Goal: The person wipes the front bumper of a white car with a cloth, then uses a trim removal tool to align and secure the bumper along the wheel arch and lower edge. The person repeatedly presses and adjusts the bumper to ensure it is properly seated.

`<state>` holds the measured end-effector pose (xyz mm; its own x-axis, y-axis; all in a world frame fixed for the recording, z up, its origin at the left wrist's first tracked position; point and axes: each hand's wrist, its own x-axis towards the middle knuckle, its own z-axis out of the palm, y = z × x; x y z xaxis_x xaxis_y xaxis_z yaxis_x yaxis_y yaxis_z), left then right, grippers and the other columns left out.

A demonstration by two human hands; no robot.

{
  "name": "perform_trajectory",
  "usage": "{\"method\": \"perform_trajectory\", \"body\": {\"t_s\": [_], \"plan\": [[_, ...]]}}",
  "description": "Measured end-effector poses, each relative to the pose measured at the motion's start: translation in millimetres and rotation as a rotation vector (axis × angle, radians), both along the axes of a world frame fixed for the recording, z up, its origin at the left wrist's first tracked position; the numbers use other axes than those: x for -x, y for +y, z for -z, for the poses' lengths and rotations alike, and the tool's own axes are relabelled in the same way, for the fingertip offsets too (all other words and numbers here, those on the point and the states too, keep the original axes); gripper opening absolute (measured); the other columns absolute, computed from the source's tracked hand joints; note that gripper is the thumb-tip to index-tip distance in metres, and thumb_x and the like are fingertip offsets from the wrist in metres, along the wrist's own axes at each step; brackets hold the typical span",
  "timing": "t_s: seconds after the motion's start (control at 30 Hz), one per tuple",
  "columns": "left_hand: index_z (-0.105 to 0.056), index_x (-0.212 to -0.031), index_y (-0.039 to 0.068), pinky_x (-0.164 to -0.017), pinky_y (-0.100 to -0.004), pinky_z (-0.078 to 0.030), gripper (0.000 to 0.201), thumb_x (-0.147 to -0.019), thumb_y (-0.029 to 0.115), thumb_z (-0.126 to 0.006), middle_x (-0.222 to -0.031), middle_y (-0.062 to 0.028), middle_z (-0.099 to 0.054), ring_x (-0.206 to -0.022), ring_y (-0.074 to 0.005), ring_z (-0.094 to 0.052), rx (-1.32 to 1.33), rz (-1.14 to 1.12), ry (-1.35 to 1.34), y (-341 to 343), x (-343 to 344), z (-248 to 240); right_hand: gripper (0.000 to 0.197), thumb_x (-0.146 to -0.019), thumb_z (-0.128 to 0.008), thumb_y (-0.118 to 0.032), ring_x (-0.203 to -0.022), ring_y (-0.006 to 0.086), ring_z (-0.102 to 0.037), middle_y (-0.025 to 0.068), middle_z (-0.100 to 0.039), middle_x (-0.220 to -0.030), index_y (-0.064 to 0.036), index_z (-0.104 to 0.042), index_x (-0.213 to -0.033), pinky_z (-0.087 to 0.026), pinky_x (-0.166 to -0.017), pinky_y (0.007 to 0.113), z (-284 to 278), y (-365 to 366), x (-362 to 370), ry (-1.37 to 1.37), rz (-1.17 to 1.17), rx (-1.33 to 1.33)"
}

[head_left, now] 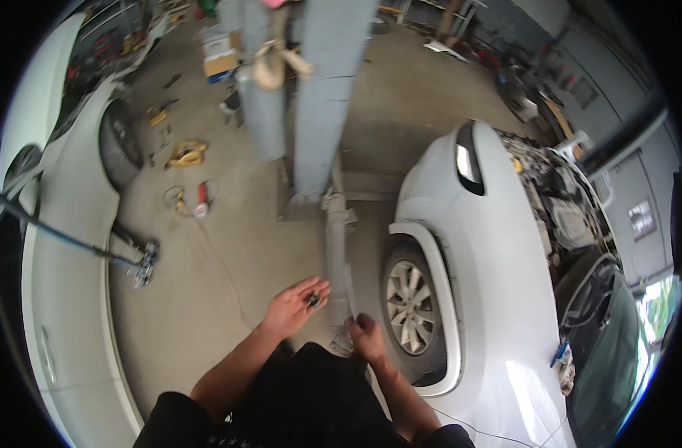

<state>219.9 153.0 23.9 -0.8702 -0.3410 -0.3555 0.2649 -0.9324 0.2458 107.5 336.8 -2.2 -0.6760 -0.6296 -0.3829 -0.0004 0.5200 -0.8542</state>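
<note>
My left hand (289, 310) is turned palm up with its fingers curled. A small dark metallic piece (313, 299) rests in it, too small to name. To its right, my right hand (366, 337) is closed in a fist, slightly blurred. A thin, pale, rod-like thing (349, 290) rises from that fist; its kind does not show clearly. Close beside my right hand is the silver alloy wheel (410, 306) of a white car (498, 299), under a pale wheel-arch trim (438, 269).
A grey lift post (322, 97) stands ahead, its low arm (336, 246) reaching toward me. On the left are another pale car (76, 246) and a stand (143, 261). An angle grinder (201, 200) with its cord and a yellow tool case (186, 154) lie on the floor.
</note>
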Motion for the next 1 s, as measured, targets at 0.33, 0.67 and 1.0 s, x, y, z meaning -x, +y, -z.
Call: {"method": "perform_trajectory", "body": {"t_s": [0.33,0.67,1.0], "plan": [[-0.039,-0.126,-0.002,-0.099,-0.0383,-0.033,0.043,-0.092,0.025,-0.039,-0.126,-0.0137,-0.046,-0.116,-0.0271,-0.044,0.410,-0.321,0.033,-71,-89,-23,0.025,-0.076,-0.068,-0.017,-0.060,0.0107,-0.049,0.0040,-0.053,-0.068,-0.0013,-0.051,-0.087,-0.042,-0.055,0.028,-70,-175,-89,0.130,-0.307,0.281],[-0.044,-0.121,0.002,-0.095,-0.0372,-0.036,0.040,-0.088,0.023,-0.044,-0.120,-0.0113,-0.050,-0.110,-0.0252,-0.047,0.105,-0.366,0.032,-140,-96,-26,0.027,-0.077,-0.065,-0.012,-0.060,0.0105,-0.050,0.0053,-0.056,-0.071,-0.0008,-0.054,-0.099,-0.043,-0.054,0.026,-44,-269,-91,0.119,-0.449,0.390],[-0.052,-0.108,0.001,-0.085,-0.0343,-0.040,0.031,-0.089,0.025,-0.047,-0.101,-0.0103,-0.057,-0.097,-0.0224,-0.052,0.096,-0.365,-0.140,-247,-14,-45,0.010,-0.083,-0.057,-0.008,-0.064,0.0067,-0.051,0.0014,-0.056,-0.075,-0.0022,-0.055,-0.091,-0.042,-0.054,0.022,-73,-375,5,-0.320,-0.410,0.396]]}}
